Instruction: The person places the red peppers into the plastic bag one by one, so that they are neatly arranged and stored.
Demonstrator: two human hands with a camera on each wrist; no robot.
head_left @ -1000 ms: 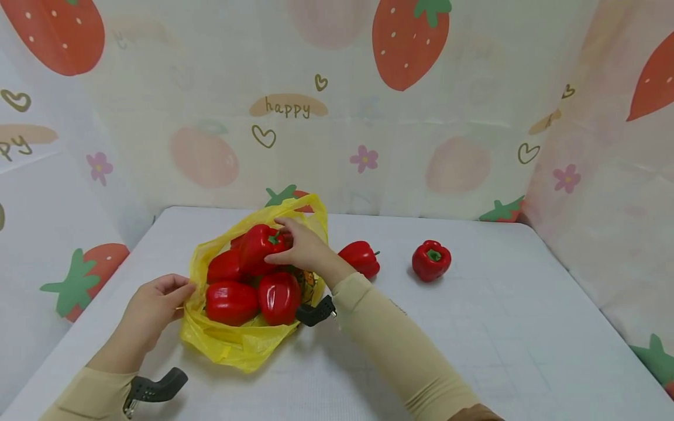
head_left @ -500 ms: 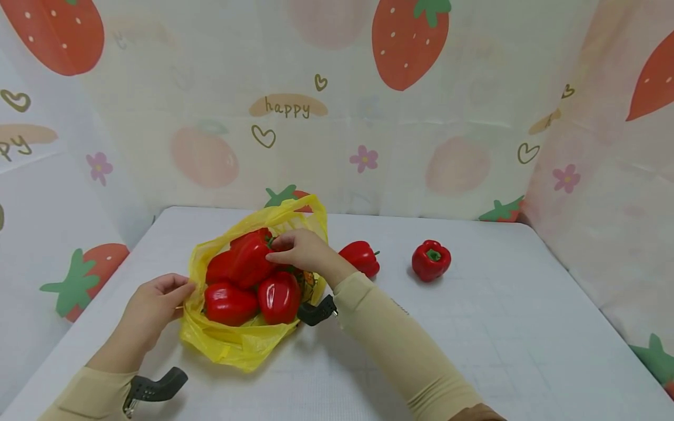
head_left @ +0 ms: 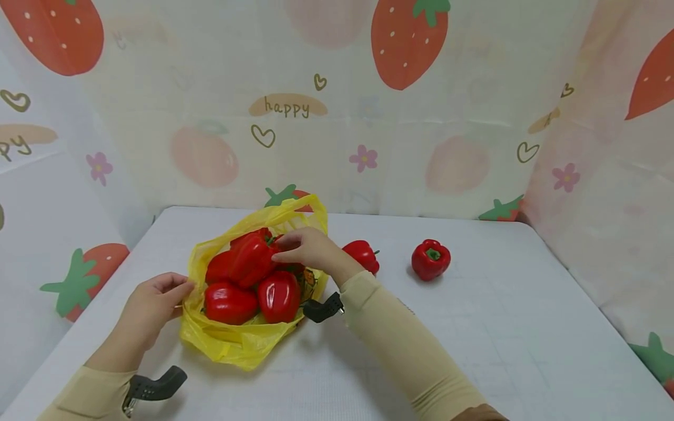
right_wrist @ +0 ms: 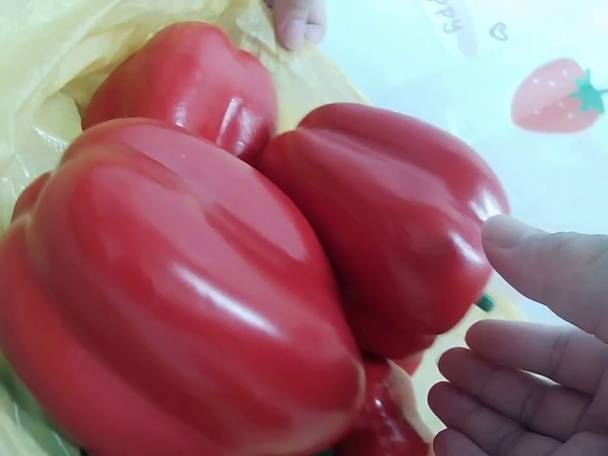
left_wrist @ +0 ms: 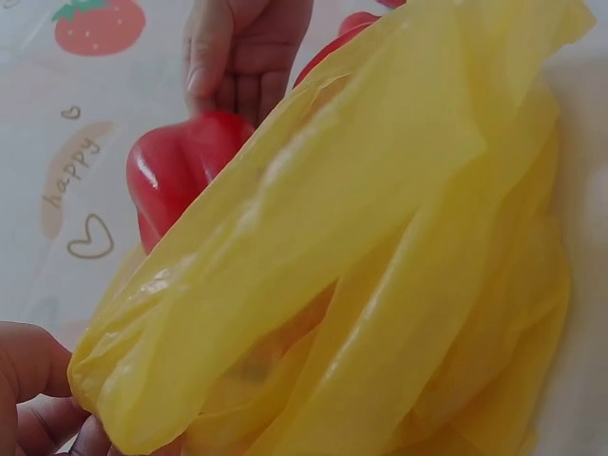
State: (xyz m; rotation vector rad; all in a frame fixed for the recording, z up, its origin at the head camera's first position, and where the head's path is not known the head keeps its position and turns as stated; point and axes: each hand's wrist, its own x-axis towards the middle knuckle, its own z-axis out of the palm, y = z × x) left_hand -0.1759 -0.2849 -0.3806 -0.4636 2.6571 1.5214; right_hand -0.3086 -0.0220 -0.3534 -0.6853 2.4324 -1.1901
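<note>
My left hand (head_left: 152,307) pinches the left rim of a yellow plastic bag (head_left: 231,345) that lies with its mouth facing up. Several red bell peppers are heaped inside, among them one at the front left (head_left: 230,303) and one at the front right (head_left: 279,295). On top of the heap leans another red bell pepper (head_left: 253,260), stem toward my right hand (head_left: 310,251). In the right wrist view my thumb tip (right_wrist: 503,233) is right at that pepper's side, while the other fingers are spread a little away from it. The left wrist view shows mostly the bag's folded outer side (left_wrist: 380,237).
Two more bell peppers lie on the white table (head_left: 474,327) outside the bag. One (head_left: 363,256) is just beyond my right wrist, partly covered; the other (head_left: 430,260) sits farther right. A strawberry-print cloth (head_left: 337,117) hangs behind the table and along its sides.
The top pepper has come down onto the heap, tipping leftward, and my right hand has let go and drawn slightly right. My left hand keeps its pinch on the bag.
</note>
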